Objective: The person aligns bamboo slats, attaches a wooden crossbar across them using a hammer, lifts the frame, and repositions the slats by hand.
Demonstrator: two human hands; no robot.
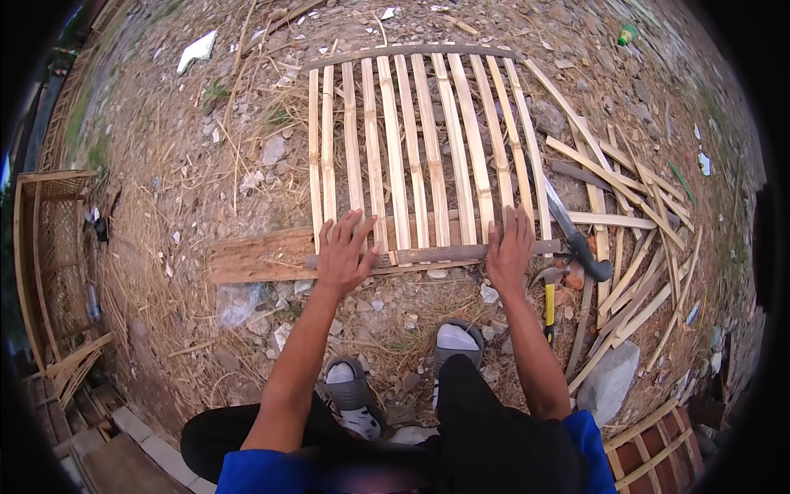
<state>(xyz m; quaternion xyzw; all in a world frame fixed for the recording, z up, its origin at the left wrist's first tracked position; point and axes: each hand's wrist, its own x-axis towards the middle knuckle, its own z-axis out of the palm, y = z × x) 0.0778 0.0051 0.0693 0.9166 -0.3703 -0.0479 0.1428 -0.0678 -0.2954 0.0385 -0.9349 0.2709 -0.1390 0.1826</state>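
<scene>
A slatted panel of pale split strips [391, 156] lies on the ground, with a dark rail [428, 254] across its near ends and another rail [411, 51] across the far ends. My left hand [346, 251] rests on the near left corner, fingers spread over the strips. On the near right part my right hand [511, 247] lies with its fingers on the strips, near the rail. Neither hand is wrapped round anything. Under the near edge is a flat brown board [263, 255].
Right of the panel lie a dark-handled saw [576, 235], a claw hammer [550, 305] with a yellow handle, and a pile of loose strips [642, 272]. A large grey stone [611, 380] is nearer me. At far left stands a wooden frame with mesh [62, 255].
</scene>
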